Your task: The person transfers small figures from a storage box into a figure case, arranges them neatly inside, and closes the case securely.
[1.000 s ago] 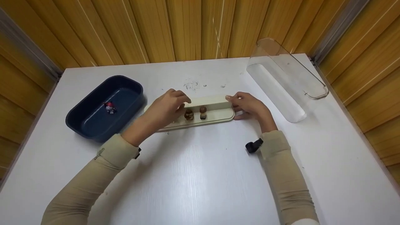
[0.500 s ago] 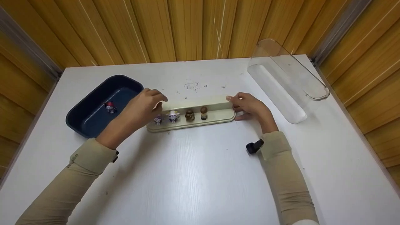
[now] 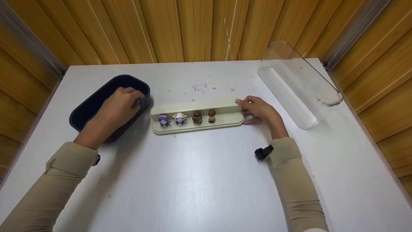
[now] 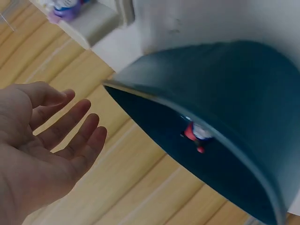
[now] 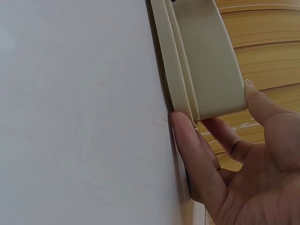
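Observation:
My left hand (image 3: 117, 104) hangs over the dark blue tub (image 3: 77, 120), fingers loosely bent. In the left wrist view, that hand (image 4: 51, 140) holds nothing and is apart from the tub wall. Inside the tub lies a small red-and-white figurine (image 4: 199, 132), hidden behind the hand in the head view. My right hand (image 3: 259, 109) grips the right end of a cream stepped display base (image 3: 225, 125), thumb at the raised back step and fingers at the lower edge. Several figurines stand in a row on it: one purple-hatted (image 3: 163, 121), one white with yellow horns (image 3: 180, 119), others brown (image 3: 197, 118).
A clear plastic cover (image 3: 299, 83) with a long white strip lies at the back right of the white table (image 3: 199, 180). Wood-pattern panels (image 3: 193, 32) rise behind the table and at its sides.
My left hand has moved left from above the display base to over the tub, uncovering the figurines on the left. My right hand stays at the base's right end.

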Demonstrator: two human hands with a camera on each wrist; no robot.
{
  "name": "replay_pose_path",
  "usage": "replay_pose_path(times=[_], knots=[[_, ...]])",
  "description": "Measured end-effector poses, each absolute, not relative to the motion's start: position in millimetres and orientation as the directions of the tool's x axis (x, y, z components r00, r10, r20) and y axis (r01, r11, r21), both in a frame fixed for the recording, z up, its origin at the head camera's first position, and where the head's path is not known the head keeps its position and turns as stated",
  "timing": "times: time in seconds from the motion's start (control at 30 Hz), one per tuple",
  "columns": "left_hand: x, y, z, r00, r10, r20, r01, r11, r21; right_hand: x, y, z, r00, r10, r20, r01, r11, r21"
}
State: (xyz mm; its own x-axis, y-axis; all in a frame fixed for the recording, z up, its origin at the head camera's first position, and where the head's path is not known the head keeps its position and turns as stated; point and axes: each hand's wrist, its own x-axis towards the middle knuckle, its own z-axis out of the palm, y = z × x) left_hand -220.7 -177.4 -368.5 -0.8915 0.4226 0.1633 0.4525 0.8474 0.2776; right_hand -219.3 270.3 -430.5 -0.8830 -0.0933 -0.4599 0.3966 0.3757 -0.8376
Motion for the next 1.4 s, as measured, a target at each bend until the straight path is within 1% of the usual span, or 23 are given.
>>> replay_pose_path(times=[0.13,0.27,0.47,0.77,1.0,1.2,1.4], knots=[[-220,-194,-370,-0.921,0.373,0.116,0.39,0.875,0.286,-221,270,-432,-0.882,-0.096,-0.462,0.398,0.373,-0.838],[-221,-205,-373,-0.945,0.325,0.044,0.323,0.902,0.285,-222,270,-433,-0.88,-0.098,-0.466,0.404,0.364,-0.839],[-226,-215,-375,-0.95,0.312,-0.021,0.293,0.914,0.282,-220,275,-433,-0.875,-0.092,-0.475,0.411,0.378,-0.83],[-238,-230,-371,-0.922,0.374,-0.095,0.338,0.901,0.272,-221,279,-434,-0.878,-0.101,-0.468,0.397,0.392,-0.829],[-257,-243,-368,-0.879,0.436,-0.193,0.396,0.893,0.215,-223,274,-434,-0.881,-0.101,-0.462,0.391,0.396,-0.831],[-269,-251,-364,-0.857,0.448,-0.257,0.405,0.891,0.204,-223,272,-434,-0.886,-0.106,-0.452,0.383,0.386,-0.839],[-277,-254,-363,-0.85,0.437,-0.293,0.381,0.895,0.23,-221,273,-434,-0.884,-0.097,-0.458,0.391,0.385,-0.836]])
